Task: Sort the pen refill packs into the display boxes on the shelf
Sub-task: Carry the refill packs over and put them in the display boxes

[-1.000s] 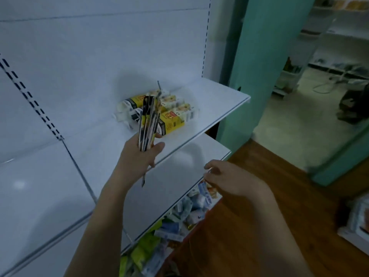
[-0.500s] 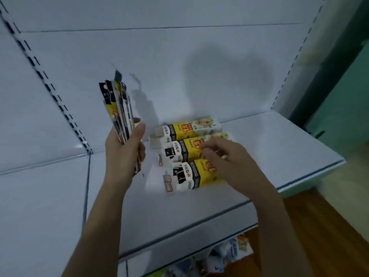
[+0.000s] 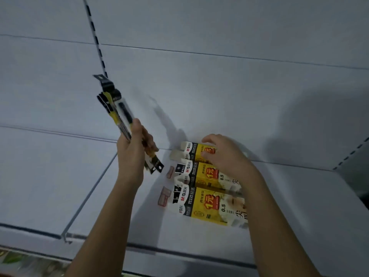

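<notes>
Packs [image 3: 117, 112]: we grip a tilted bunch in our left hand [image 3: 132, 154], above the shelf [image 3: 99, 206]. Right hand [image 3: 223, 154] rests loosely curled on the rear box [image 3: 196, 150]; three boxes side by side.

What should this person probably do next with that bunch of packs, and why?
Probably draw one pack from the bundle of slim black and yellow refill packs gripped in the left hand. The right hand holds nothing and rests on the rearmost of three yellow and white cardboard display boxes on the white metal shelf.
</notes>
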`<state>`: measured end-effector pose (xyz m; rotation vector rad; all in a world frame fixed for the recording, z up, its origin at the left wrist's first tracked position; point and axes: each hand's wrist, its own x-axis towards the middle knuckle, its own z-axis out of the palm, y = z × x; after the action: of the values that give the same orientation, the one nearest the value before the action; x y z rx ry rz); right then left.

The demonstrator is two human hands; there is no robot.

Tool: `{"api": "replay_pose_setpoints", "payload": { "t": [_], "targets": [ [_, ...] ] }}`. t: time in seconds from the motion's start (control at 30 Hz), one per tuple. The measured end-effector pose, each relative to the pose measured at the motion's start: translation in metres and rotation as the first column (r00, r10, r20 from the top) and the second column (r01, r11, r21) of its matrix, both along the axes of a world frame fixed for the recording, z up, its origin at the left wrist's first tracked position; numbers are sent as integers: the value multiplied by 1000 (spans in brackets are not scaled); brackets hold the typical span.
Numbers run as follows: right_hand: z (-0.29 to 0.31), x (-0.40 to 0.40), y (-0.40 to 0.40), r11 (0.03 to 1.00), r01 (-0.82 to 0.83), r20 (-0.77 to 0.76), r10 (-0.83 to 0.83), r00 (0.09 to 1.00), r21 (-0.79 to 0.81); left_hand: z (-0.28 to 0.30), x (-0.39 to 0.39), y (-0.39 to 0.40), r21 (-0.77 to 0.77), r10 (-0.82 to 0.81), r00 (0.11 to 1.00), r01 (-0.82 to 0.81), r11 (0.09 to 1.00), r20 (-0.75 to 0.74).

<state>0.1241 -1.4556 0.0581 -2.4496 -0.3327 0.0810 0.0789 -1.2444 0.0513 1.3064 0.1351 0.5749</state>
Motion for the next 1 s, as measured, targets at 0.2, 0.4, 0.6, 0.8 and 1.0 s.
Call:
{"api": "replay_pose_setpoints", "payload": {
  "t": [0.2,0.4,0.6,0.8,1.0],
  "targets": [
    [11,7,-3,996,-85,-10,85,996,12,-5,3,-6,209,167,986,-159,965,-20],
    [10,-4,4,990,-137,-101,133,986,-26,-9,11,-8,154,185,983,-180,972,-18],
    [4,-13,15,965,-215,-104,200,974,-153,-20,20,1,163,229,969,-211,964,-98],
    [-3,-15,12,968,-226,-182,204,962,-110,-20,29,9,-6,125,983,-127,992,-132],
    [10,8,16,997,-30,17,32,999,-70,-19,40,8,-44,136,984,-141,989,-112]
  ]
}}
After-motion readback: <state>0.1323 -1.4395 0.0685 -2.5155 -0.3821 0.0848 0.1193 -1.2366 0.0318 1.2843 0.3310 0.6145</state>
